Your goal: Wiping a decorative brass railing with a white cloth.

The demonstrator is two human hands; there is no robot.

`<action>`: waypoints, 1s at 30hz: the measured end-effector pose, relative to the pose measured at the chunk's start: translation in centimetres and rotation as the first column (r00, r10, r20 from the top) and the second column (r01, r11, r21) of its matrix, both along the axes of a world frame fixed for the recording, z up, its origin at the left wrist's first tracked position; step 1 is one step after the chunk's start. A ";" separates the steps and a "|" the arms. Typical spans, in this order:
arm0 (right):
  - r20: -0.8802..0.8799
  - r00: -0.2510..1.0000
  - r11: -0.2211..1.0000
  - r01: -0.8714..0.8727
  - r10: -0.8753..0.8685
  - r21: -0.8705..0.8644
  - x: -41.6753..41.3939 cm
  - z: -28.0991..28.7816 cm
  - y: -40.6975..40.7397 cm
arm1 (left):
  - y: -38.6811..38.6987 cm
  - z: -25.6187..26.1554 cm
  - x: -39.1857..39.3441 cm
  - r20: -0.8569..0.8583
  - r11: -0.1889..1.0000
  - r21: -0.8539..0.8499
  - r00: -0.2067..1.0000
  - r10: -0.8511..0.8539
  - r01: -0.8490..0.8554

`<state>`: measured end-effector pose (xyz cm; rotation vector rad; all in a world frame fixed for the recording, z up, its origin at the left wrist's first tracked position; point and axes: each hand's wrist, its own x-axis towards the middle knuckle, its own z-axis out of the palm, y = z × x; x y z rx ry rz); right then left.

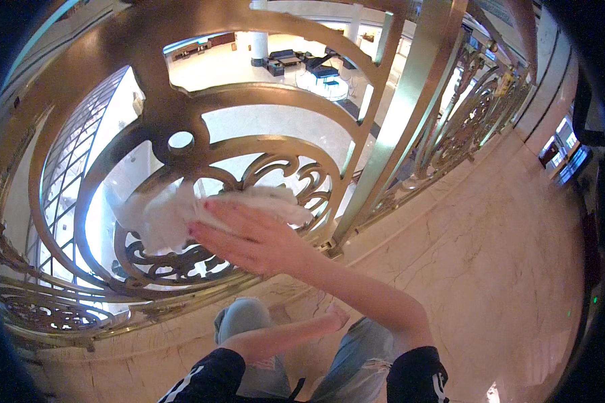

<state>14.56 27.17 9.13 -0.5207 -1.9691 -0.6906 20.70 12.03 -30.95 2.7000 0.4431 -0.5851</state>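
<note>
My right hand point(254, 237) is stretched out flat over a white cloth point(156, 216), its fingers pointing left. The cloth is bunched and blurred, and it lies against the scrollwork of a gold-coloured metal railing panel point(277, 93). Part of the cloth shows beyond my knuckles on the upper side. Between my knees, my left hand point(338, 317) is curled up, with nothing visible in it. My left forearm crosses in front of my jeans point(249, 315).
A flat metal post point(398, 116) bounds the panel on the right, and more ornate railing point(476, 111) runs beyond it. Veined marble floor point(464, 267) extends right. Through the openings, a lower hall shows a grand piano point(325, 70) and dark sofas point(282, 56).
</note>
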 end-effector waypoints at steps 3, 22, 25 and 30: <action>0.162 0.986 0.996 0.055 -0.042 -0.075 1.3 -4.0 -0.7 | -0.6 0.0 0.2 -0.026 0.999 0.024 0.999 -0.020 0.021; -0.028 0.804 0.749 0.540 -0.594 -0.383 16.9 -19.7 -3.3 | -1.2 11.8 0.1 -0.152 0.960 -0.029 0.948 -0.281 0.280; -0.190 0.708 0.604 0.395 -0.680 -0.692 13.5 -26.8 -4.2 | -4.1 3.3 0.5 0.006 0.967 -0.008 0.967 -0.254 0.254; -0.346 0.620 0.531 0.137 -0.704 -0.836 4.0 -30.5 -3.6 | -6.5 -13.3 -5.4 0.591 0.994 0.108 0.804 -0.062 -0.003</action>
